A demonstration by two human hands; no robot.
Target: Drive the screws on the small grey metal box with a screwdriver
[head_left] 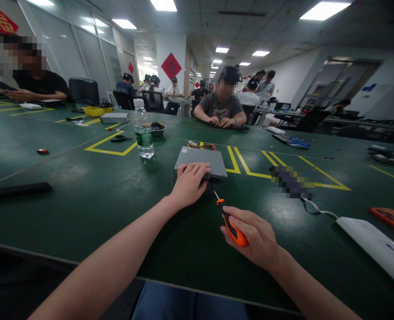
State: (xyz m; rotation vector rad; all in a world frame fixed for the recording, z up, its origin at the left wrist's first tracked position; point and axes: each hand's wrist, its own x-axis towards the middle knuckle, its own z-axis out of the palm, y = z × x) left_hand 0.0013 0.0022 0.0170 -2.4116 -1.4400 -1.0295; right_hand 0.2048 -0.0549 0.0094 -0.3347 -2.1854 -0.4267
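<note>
A grey computer power supply point(201, 156) lies on the green table in front of me, its coloured wires point(201, 146) coming out at the back. My left hand point(190, 184) holds it by the near left edge, fingers over the top and thumb low at the front. In my right hand point(253, 233) is an orange and black screwdriver point(232, 224), gripped by the handle. Its shaft points up and left to the near face of the power supply, below the dark socket. The tip is hard to see there, so whether it sits in a screw I cannot tell.
A water bottle point(143, 131) stands left of the power supply, with a metal bowl point(158, 129) behind it. To the right lie a white power bank-like slab point(373, 244) with a cable and an orange phone point(392, 220). A co-worker point(221, 104) sits opposite.
</note>
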